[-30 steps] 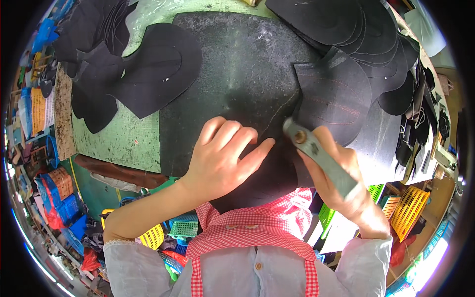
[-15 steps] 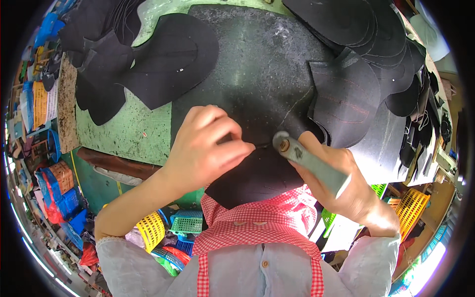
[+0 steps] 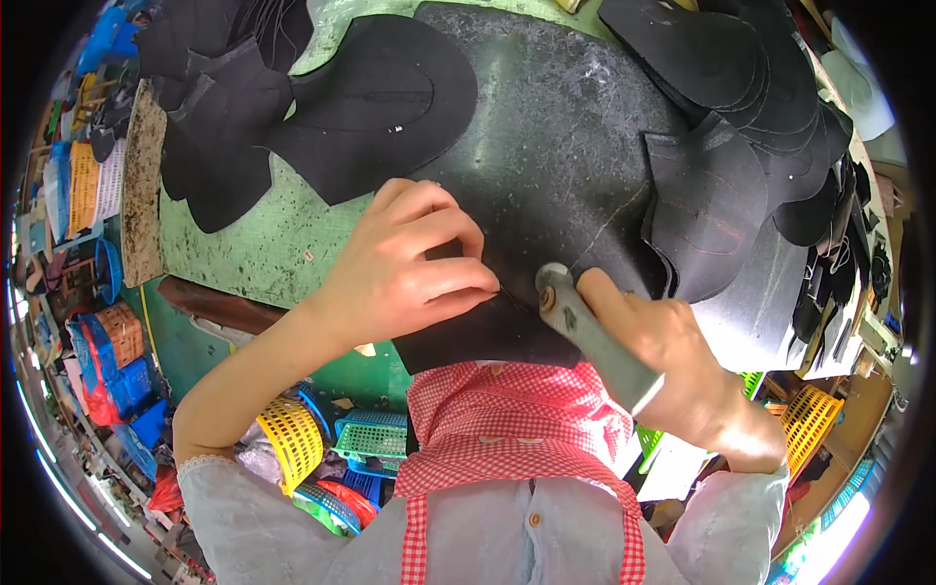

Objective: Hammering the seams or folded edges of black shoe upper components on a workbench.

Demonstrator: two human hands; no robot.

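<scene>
A hammer is gripped in my right hand, its grey metal head toward me and its handle hidden behind the head and my fingers. My left hand has thumb and forefinger closed together at the edge of a black sheet piece. That piece lies at the near side of a dark, scuffed work board, close to my apron. Whether the left fingertips pinch the sheet's edge or only press on it is hard to see. The hammer head is just right of those fingertips.
Black cut pieces spread over the green tabletop at left. Stacked black pieces and a curved piece with reddish lines sit at right. Yellow baskets and a green basket are below the table.
The black sheet near my apron has moved away from me, its pointed lower corner no longer showing. Both hands stay close together, and the table scene has shifted slightly right in view.
</scene>
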